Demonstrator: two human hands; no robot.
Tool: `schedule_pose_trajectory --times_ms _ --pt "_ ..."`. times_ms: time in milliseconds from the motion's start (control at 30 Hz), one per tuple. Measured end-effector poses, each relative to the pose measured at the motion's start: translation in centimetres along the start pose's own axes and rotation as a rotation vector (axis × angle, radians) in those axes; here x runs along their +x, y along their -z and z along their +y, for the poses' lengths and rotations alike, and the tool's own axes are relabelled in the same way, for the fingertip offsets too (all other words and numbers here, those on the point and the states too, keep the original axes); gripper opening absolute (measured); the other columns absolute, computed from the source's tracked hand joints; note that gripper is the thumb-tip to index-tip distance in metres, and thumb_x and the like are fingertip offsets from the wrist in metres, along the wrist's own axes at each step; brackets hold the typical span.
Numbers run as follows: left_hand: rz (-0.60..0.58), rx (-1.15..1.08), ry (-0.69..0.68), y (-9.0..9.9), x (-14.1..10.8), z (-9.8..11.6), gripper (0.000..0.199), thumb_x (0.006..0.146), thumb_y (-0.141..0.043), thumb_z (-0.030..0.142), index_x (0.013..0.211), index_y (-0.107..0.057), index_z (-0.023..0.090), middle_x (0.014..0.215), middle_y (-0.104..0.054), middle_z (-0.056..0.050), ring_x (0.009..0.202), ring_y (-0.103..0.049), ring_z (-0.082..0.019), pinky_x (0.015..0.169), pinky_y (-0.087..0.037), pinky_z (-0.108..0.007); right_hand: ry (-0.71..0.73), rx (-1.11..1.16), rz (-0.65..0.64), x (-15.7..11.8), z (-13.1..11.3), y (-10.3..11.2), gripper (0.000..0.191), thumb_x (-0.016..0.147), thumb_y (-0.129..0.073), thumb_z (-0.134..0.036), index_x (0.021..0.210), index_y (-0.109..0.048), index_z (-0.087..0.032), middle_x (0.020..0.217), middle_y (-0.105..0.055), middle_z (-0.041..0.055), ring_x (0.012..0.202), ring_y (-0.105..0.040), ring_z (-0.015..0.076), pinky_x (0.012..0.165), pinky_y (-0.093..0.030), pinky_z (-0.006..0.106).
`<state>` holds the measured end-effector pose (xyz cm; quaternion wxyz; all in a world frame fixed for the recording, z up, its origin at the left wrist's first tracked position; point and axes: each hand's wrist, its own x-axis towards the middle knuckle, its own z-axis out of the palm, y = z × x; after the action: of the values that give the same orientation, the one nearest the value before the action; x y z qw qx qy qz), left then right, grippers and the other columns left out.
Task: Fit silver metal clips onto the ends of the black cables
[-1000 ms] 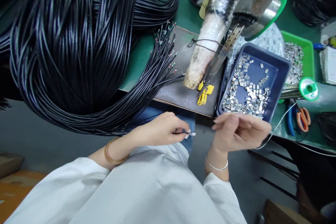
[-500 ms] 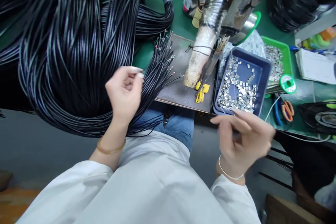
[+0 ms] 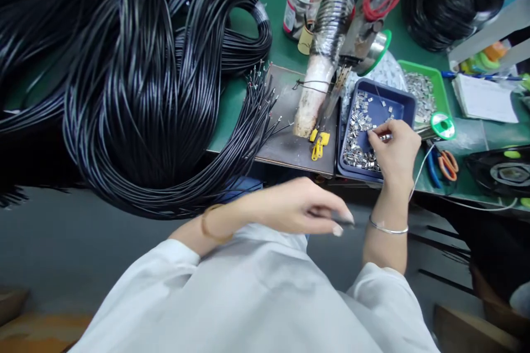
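My right hand reaches into a dark blue tray that holds many small silvery metal pieces. Its thumb and finger are pinched together over the pieces; whatever lies between the tips is too small to make out. Held in front of the white garment, my left hand has its fingers curled toward the thumb. A small dark thing shows at its fingertips, blurred by motion. To the left, a thick bundle of black cables hangs over the table edge, and its stripped wire ends fan out on a brown board.
A ribbed hose with a whitish end slopes down over the board, beside yellow clips. Behind the blue tray stand a green tray and a solder spool. Orange-handled pliers and a black fan lie at right.
My left hand has moved right, from beside the cables to the front of the garment. My right hand has gone forward into the blue tray. The view has shifted slightly.
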<state>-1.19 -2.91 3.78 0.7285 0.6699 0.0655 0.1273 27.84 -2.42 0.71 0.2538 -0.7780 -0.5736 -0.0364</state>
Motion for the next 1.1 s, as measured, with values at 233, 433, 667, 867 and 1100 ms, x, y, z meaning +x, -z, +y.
schedule_pose_trajectory --times_ms 233,433,667,867,1100 --pt "0.676 -0.402 0.17 -4.0 1.2 -7.8 0.019 0.08 -0.072 0.027 0.088 -0.077 0.011 0.068 -0.069 -0.004 0.058 -0.057 -0.009 0.057 -0.046 -0.022 0.015 0.007 -0.097 -0.3 -0.8 0.1 0.014 0.076 -0.063 -0.019 0.069 -0.053 -0.025 0.074 -0.063 0.0003 0.072 -0.057 0.0179 0.075 -0.043 0.035" --pt "1.135 -0.139 -0.035 1.1 -2.5 -6.7 0.018 0.072 -0.08 0.028 0.085 -0.078 0.016 0.077 -0.075 -0.005 0.066 -0.064 -0.012 0.062 -0.052 -0.023 0.073 0.164 0.184 -2.8 -1.5 0.5 0.012 0.082 -0.065 -0.023 0.073 -0.058 -0.027 0.083 -0.067 0.0055 0.078 -0.062 0.0177 0.062 -0.046 0.03" --pt "0.846 -0.417 0.081 1.6 -0.8 -5.2 0.022 0.071 -0.077 0.028 0.083 -0.064 0.015 0.049 -0.055 0.005 0.038 -0.032 -0.004 0.039 -0.016 -0.019 -0.022 0.76 0.113 -6.9 -7.9 0.8 0.013 0.082 -0.071 -0.023 0.077 -0.06 -0.021 0.085 -0.07 -0.0001 0.072 -0.072 0.015 0.062 -0.058 0.029" --pt "0.778 -0.368 0.035 1.3 0.6 -5.0 0.025 0.072 -0.081 0.032 0.079 -0.064 0.014 0.054 -0.057 0.004 0.046 -0.045 -0.005 0.045 -0.03 -0.019 0.088 0.764 0.069 -9.3 -10.4 -1.3 0.005 0.086 -0.068 -0.02 0.085 -0.071 -0.024 0.092 -0.072 0.0016 0.087 -0.071 0.0157 0.071 -0.062 0.031" --pt "0.739 -0.288 -0.01 1.5 0.9 -5.0 0.031 0.079 -0.078 0.04 0.07 -0.065 0.014 0.055 -0.058 0.001 0.05 -0.048 -0.007 0.052 -0.039 -0.021 -0.033 0.988 -0.091 -9.1 -9.6 -2.7 0.005 0.086 -0.068 -0.023 0.088 -0.073 -0.024 0.098 -0.072 0.0016 0.088 -0.071 0.0135 0.076 -0.063 0.029"
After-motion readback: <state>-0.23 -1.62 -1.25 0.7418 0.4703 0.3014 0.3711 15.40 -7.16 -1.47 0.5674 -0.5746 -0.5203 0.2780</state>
